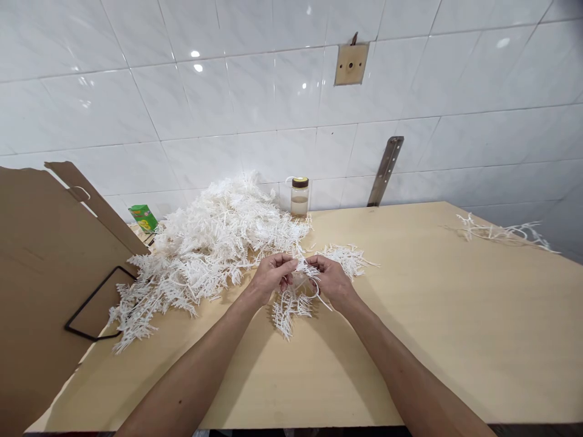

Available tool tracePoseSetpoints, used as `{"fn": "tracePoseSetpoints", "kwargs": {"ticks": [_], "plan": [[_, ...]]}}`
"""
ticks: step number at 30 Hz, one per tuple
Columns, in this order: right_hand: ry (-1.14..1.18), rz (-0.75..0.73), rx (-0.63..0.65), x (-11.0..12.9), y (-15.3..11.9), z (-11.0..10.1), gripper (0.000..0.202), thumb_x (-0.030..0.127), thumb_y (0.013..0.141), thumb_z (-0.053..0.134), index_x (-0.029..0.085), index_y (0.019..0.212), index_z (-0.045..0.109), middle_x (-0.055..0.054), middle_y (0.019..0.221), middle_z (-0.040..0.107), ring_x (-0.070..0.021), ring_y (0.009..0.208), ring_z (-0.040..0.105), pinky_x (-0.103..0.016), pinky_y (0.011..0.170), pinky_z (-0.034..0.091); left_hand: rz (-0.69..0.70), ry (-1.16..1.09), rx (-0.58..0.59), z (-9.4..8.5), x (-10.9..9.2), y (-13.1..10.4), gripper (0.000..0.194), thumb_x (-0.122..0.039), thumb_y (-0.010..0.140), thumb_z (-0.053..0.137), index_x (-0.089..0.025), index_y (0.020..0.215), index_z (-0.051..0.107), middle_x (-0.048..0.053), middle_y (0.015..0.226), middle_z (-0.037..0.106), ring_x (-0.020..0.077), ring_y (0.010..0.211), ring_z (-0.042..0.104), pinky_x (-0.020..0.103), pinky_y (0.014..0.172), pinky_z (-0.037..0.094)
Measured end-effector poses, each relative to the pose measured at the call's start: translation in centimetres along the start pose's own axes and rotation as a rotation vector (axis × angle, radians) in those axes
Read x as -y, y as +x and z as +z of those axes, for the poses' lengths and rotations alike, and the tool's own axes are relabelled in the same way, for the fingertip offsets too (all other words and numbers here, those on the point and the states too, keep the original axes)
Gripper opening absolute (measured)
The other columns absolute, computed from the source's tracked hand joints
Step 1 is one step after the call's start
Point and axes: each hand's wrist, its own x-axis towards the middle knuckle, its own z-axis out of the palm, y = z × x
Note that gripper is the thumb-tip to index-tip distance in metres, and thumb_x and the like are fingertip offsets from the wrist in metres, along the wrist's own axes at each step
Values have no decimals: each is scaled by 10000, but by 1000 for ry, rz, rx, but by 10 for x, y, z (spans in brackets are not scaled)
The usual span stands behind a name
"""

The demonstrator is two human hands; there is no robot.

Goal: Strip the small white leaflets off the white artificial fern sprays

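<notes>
Over the middle of the table, my left hand [276, 274] pinches a white plastic foliage sprig [291, 306] with thumb and fingers. My right hand [331, 279] is closed on the same sprig from the other side, close to the left. Its feathery tips hang below both hands, and a thin bare stem curves down beside the right fingers. Behind the right hand lies another white sprig [348, 260]. A large heap of white sprigs [218, 233] spreads just beyond and left of my left hand. The fingertips are partly hidden by the foliage.
A jar with a dark lid [299, 199] stands against the tiled wall, near a metal bracket [386, 170]. At left are a cardboard box [54, 273], a black wire frame [93, 309] and a green carton [143, 218]. Thin white stems [505, 232] lie at the table's far right.
</notes>
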Motion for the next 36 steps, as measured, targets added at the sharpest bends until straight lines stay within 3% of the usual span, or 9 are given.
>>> {"fn": "tracePoseSetpoints", "kwargs": {"ticks": [5,8,12,18,26,30,36], "plan": [[-81,46,-32,-1,0,0,211,347,714,620,197,859,646,55,495,518,-118,417,463,-239,410,403,24,-65,79,4,-2,-3,418,-419,670,772,-141,962,661,66,929,649,97,613,595,181,424,429],[-196,18,-57,0,-2,3,203,347,733,601,199,863,653,37,494,547,-138,439,513,-249,441,429,69,20,38,8,2,-3,433,-396,649,792,-138,970,657,17,744,611,81,530,544,180,407,419],[-256,-57,-69,3,-5,7,144,314,726,578,203,786,647,18,534,602,-153,449,558,-262,469,452,80,89,-92,10,10,-1,370,-444,648,782,-159,745,567,-53,534,490,75,432,478,180,360,386],[-313,-137,-114,-1,-7,10,133,316,752,564,203,725,628,0,541,618,-168,503,588,-259,493,450,171,194,-150,9,13,1,315,-415,676,752,-151,812,646,-16,626,564,91,484,516,194,387,409],[-441,-206,-187,-7,-7,17,110,277,769,531,209,690,564,-24,610,606,-188,621,567,-269,561,417,351,445,-260,16,12,-6,290,-371,735,718,-166,938,695,68,921,651,131,719,596,239,627,500],[-591,-324,-232,-7,-6,21,172,252,783,529,208,621,495,-43,644,576,-169,608,518,-272,584,386,403,528,-320,17,11,-6,244,-282,734,701,-175,954,714,66,912,643,127,686,584,247,628,493],[-679,-486,-152,-13,-5,20,137,213,820,542,186,687,558,-56,714,592,-169,654,525,-270,618,381,388,602,-310,15,10,-5,234,-284,778,659,-169,968,732,64,866,658,141,703,603,260,660,500]]}}
